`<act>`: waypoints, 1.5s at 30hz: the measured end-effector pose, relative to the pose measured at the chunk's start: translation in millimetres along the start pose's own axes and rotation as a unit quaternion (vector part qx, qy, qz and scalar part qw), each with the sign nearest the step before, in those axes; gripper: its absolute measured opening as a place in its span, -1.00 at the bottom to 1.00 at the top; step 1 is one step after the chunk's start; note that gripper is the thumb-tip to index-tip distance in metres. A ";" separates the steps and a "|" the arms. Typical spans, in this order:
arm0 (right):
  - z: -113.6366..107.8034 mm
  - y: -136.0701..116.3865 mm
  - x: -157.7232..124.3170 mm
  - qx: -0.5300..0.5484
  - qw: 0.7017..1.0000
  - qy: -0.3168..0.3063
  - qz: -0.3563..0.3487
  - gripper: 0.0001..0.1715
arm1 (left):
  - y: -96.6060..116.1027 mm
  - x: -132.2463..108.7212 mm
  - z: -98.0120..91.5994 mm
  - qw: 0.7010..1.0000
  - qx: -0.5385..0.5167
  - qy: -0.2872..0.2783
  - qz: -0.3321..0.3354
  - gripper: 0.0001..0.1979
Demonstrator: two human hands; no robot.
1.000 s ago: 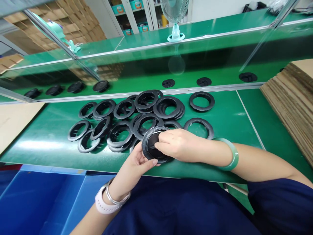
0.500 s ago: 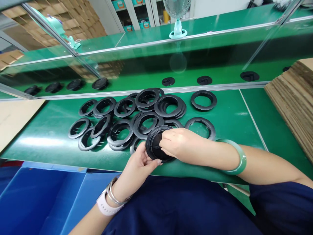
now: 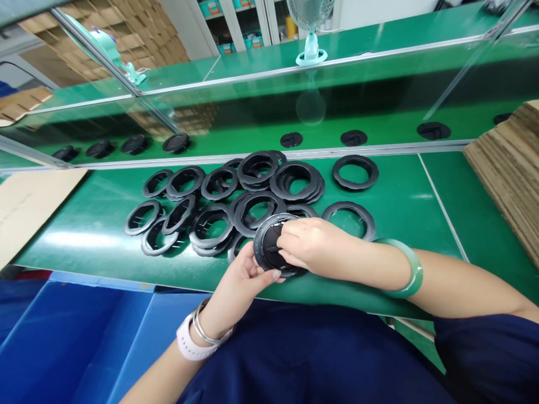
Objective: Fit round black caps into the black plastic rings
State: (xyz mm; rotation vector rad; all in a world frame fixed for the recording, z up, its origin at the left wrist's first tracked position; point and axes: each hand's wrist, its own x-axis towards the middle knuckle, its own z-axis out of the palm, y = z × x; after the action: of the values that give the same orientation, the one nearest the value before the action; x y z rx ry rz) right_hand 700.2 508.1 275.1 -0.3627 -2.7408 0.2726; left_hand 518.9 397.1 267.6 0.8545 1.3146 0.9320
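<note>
A round black plastic cover (image 3: pixel 269 244) is held between both hands just above the near edge of the green bench (image 3: pixel 400 207). My left hand (image 3: pixel 240 283) grips its lower left rim from below. My right hand (image 3: pixel 311 244) lies over its right side with fingertips pressed on the cover's middle, hiding that half. Behind the hands lies a heap of several black plastic rings (image 3: pixel 219 202), some overlapping. A single ring (image 3: pixel 355 171) sits apart at the back right, another ring (image 3: pixel 351 216) just behind my right wrist.
A conveyor belt (image 3: pixel 252 126) beyond a metal rail carries several black round covers (image 3: pixel 176 143). Stacked cardboard sheets (image 3: pixel 505 168) stand at the right. Blue bins (image 3: pixel 76 336) sit below the bench at the left. A small fan (image 3: pixel 310 33) stands at the back.
Both hands keep hold of the black cover, shifting slightly. The view has drifted a little to the left and down; the rings have not moved.
</note>
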 end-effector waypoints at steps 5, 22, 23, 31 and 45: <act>-3.3 -1.6 -0.4 0.015 1.000 -0.020 0.005 -0.87 | -1.1 -0.6 2.5 1.000 0.016 0.011 0.003 -0.53; 1.8 -15.2 -3.8 -0.048 0.998 0.039 0.018 -0.69 | -0.7 -1.8 8.4 0.998 0.001 0.049 0.048 -0.51; 3.9 -16.7 -4.0 -0.055 0.998 0.034 0.019 -0.66 | -1.7 -2.0 8.3 0.998 0.000 0.048 0.049 -0.52; 1.2 -16.6 -0.1 -0.058 0.995 0.082 -0.007 -0.70 | -6.3 -3.1 8.5 0.996 -0.022 0.057 0.070 -0.49; 22.4 1.5 9.3 0.411 0.834 0.184 0.317 -0.83 | -17.4 -4.0 9.7 0.988 -0.057 0.055 0.132 -0.13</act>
State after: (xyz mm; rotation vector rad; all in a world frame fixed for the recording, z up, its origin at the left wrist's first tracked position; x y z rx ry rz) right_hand 683.8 509.0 257.2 -0.9280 -1.8007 1.3283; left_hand 529.7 386.5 254.0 0.9133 1.2482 1.2664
